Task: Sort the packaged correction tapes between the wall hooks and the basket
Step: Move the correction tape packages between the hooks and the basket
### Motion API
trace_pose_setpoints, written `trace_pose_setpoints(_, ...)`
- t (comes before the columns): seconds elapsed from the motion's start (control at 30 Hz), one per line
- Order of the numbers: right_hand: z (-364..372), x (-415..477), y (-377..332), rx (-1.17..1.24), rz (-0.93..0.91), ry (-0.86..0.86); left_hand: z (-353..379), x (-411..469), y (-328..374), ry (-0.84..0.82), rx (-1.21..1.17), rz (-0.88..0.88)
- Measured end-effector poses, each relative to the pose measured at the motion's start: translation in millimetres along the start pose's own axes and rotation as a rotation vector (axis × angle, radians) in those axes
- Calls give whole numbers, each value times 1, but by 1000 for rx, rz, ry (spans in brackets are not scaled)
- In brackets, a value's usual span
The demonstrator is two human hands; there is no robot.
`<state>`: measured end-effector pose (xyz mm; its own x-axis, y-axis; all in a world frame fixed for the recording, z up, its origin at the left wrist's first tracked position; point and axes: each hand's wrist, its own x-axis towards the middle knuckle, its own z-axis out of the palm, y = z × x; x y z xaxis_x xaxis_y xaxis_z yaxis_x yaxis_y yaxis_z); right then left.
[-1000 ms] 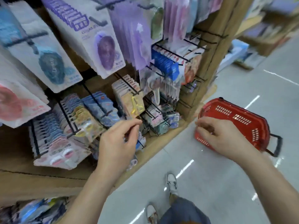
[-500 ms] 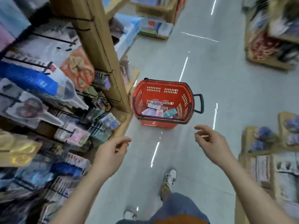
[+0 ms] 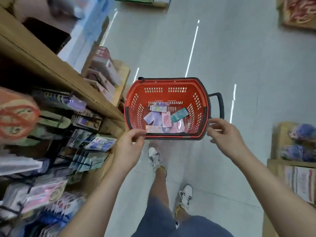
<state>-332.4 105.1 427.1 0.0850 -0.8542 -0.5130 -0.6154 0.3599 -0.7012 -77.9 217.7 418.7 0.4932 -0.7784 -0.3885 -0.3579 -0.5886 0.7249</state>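
1. The floor (image 3: 222, 65) is smooth, pale grey and glossy, with thin white light streaks across it.

2. The shelf (image 3: 51, 65) runs along the left side. Its boards are light-brown wood with flat, square edges. Black wire hooks (image 3: 51, 117) project from it, carrying flat carded packs (image 3: 100, 144) in blue, pink and lilac (motion blur hides the print). Boxes (image 3: 104, 69) stand at its far end, just beside the basket.

3. A low display (image 3: 299, 168) of the same wood stands at the right edge, well apart from the basket.

4. The basket (image 3: 164, 81) sits on the floor between the shelf and the display. It is red moulded plastic, rounded-rectangular, with slotted walls, a dark rim band and a black loop handle (image 3: 220, 106) on its right side.

5. The correction tapes (image 3: 164, 117) lie loose on the basket bottom, overlapping: flat glossy packs in lilac, pink, teal and white.

6. The left hand (image 3: 128, 149) is at the basket's near-left rim, fingers curled, thumb and forefinger close together. Their tips are next to a white pack (image 3: 153, 129); contact cannot be confirmed.

7. The right hand (image 3: 225, 139) hovers at the near-right corner, fingers loosely spread, holding nothing.

8. Two white shoes (image 3: 154, 158) stand on the floor below the basket.
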Motion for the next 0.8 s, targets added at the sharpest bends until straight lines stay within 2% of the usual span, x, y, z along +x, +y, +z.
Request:
trace_pose_setpoints(0.23, 100, 167, 22, 58, 126, -74, 66, 168, -51, -101, 93, -81)
trace_pose_setpoints(0.37, 175, 276, 86, 70, 260, -161, 148, 269, -129, -311, 193, -175)
trace_pose_setpoints(0.47, 221, 334, 128, 39, 328, -206, 196, 324, -179, -454, 374, -124)
trace_pose_setpoints(0.67, 323, 450, 230, -127, 340, -251, 302, 423, -288, -632, 817, -46)
trace_pose_setpoints(0.8, 367, 474, 268, -236, 287, -195, 332, 437, -336, -617, 810, -118)
